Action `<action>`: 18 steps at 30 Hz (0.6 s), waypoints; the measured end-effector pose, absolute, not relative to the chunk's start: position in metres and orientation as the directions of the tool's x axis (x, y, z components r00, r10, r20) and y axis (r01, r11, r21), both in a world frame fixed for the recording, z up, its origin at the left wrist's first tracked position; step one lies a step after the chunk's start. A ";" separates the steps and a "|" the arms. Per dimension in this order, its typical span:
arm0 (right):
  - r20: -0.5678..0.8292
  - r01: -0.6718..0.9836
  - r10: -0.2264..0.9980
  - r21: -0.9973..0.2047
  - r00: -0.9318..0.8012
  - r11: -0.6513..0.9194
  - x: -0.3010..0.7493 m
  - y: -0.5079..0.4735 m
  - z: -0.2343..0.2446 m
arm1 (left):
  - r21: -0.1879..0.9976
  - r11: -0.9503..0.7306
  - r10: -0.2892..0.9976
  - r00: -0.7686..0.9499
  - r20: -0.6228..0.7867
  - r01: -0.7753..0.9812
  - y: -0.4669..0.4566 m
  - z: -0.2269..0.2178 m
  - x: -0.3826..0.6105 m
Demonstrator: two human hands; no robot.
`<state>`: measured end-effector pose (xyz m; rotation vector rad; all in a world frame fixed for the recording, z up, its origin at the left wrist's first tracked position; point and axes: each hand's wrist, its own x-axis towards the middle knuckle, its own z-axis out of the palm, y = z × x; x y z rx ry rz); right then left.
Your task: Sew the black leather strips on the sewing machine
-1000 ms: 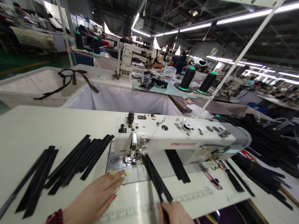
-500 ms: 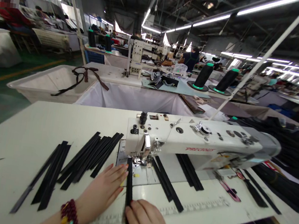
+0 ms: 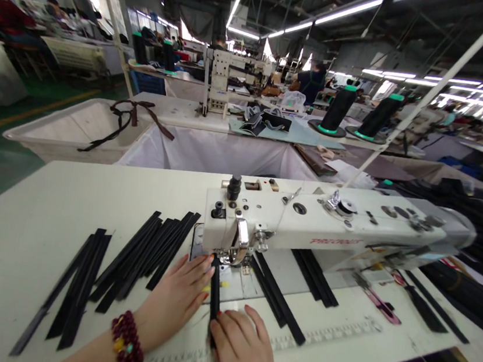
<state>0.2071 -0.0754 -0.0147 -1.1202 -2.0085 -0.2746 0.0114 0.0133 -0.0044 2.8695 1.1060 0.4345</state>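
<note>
A narrow black strap (image 3: pixel 215 288) lies on the white table, its far end under the presser foot of the white sewing machine (image 3: pixel 324 223). My left hand (image 3: pixel 176 299), with a bead bracelet at the wrist, lies flat with fingers stretched out, fingertips touching the strap's left edge near the needle. My right hand (image 3: pixel 241 348) rests palm down on the strap's near end, fingers extended and pressing it to the table.
Two fans of black straps (image 3: pixel 144 257) (image 3: pixel 74 287) lie left of the machine. More straps (image 3: pixel 278 294) lie right of the needle and under the machine arm. Pink snips (image 3: pixel 378 303) sit at the right. Black thread cones (image 3: pixel 338 110) stand behind; a white bin (image 3: pixel 75 131) is far left.
My right hand brought a strap from the right to the needle. Both hands have slid forward with it toward the presser foot. My head has moved closer.
</note>
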 end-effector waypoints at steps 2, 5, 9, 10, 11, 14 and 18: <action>0.730 0.790 0.619 -0.184 -0.289 0.585 0.207 -0.076 -0.014 | 0.124 -0.738 0.670 0.701 0.244 0.663 0.012 -0.006 0.013; 0.720 0.788 0.634 -0.201 -0.284 0.581 0.207 -0.076 -0.013 | 0.128 -0.727 0.682 0.689 0.247 0.674 0.012 -0.008 0.014; 0.706 0.797 0.653 -0.215 -0.273 0.565 0.206 -0.079 -0.010 | 0.136 -0.722 0.688 0.687 0.234 0.678 0.013 -0.009 0.015; 0.701 0.800 0.659 -0.216 -0.272 0.560 0.206 -0.080 -0.009 | 0.133 -0.722 0.689 0.688 0.228 0.679 0.013 -0.008 0.015; 0.694 0.801 0.664 -0.215 -0.278 0.560 0.206 -0.083 -0.009 | 0.129 -0.723 0.688 0.690 0.224 0.679 0.012 -0.007 0.015; 0.686 0.786 0.657 -0.202 -0.313 0.585 0.208 -0.094 -0.011 | 0.110 -0.740 0.669 0.708 0.225 0.664 0.005 -0.003 0.015; 0.708 0.782 0.631 -0.182 -0.317 0.597 0.211 -0.106 -0.019 | 0.073 -0.771 0.631 0.745 0.216 0.632 -0.005 0.001 0.012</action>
